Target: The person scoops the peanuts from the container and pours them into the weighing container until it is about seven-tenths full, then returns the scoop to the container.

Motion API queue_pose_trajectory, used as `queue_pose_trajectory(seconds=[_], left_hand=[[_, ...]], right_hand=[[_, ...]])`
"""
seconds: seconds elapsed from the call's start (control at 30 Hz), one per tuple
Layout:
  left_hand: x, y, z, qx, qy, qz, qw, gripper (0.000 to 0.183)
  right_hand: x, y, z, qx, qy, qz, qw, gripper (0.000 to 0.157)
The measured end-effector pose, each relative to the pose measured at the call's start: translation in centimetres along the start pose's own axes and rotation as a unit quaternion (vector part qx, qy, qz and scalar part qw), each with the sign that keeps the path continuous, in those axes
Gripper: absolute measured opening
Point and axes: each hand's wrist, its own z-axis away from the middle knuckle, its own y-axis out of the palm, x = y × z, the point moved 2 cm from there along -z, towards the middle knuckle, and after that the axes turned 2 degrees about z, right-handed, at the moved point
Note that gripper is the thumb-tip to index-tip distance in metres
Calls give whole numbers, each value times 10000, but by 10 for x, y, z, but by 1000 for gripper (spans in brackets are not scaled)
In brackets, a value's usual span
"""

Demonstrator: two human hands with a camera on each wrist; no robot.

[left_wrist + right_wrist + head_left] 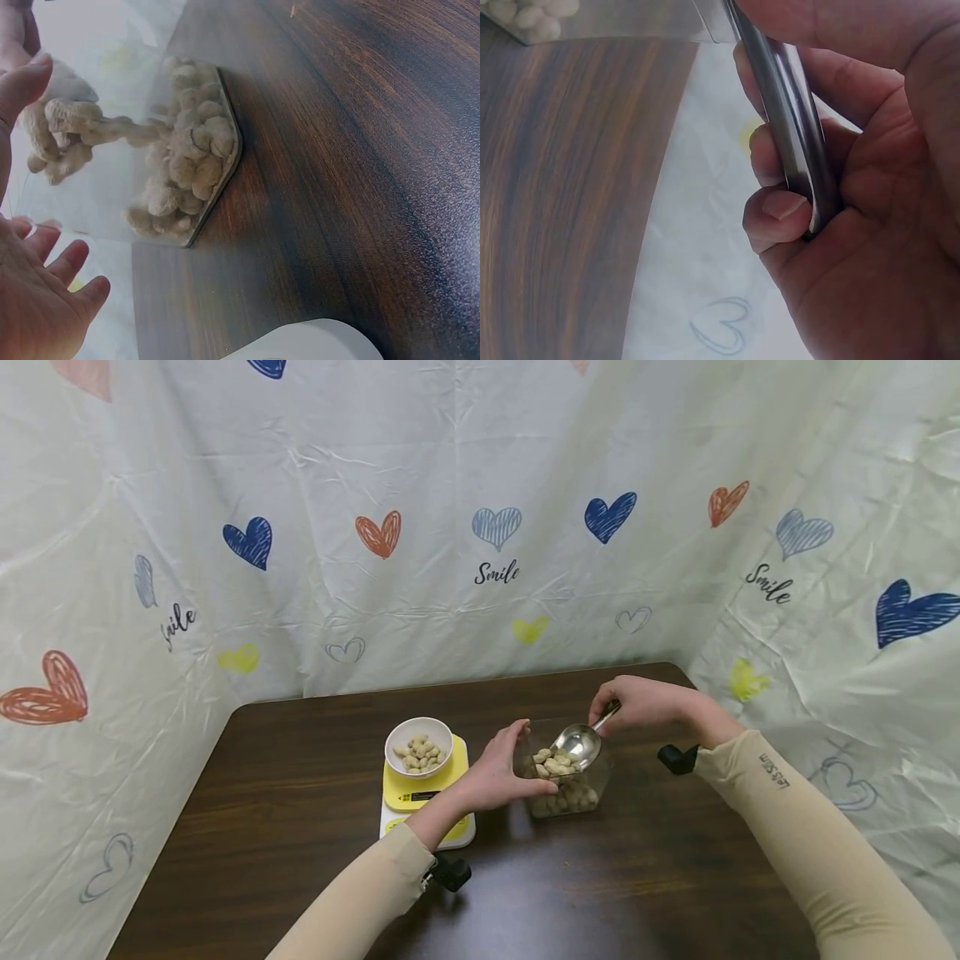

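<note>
A clear box [603, 781] stands on the table, its lower part filled with peanuts in shells [187, 161]. My left hand [501, 770] holds its rim from the left, thumb along the near side and fingers toward the far side. My right hand [637, 702] grips a metal scoop [581, 743] by its handle [784, 112], fingers curled round it. The scoop's bowl tilts down inside the box's mouth, with several peanuts at its lip. In the left wrist view, peanuts also show between the scoop and the pile below.
Left of the box is a yellow and white kitchen scale [397, 793] carrying a white bowl [393, 756] with peanuts in it. My left forearm passes over the scale's near right corner. The dark wooden table [300, 827] meets a heart-printed curtain [420, 593] at the back and sides.
</note>
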Motion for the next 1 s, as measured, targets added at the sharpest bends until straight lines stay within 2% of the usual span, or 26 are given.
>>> queue_pose_trajectory(seconds=[0.17,0.37,0.57,1.0], left_hand=[[0,0,0,12,3,2,10000,108],[0,1,-1,13,25,38,10000,107],[-1,1,-1,4,-17,75,10000,106],[1,3,-1,33,-29,167,9999,108]], right_hand=[[-6,-2,-2,80,-114,-215,9997,15],[-8,-4,-1,128,-42,-539,9985,18],[-9,0,-5,292,-157,-552,9979,19],[-15,-1,-7,238,-358,-748,9963,18]])
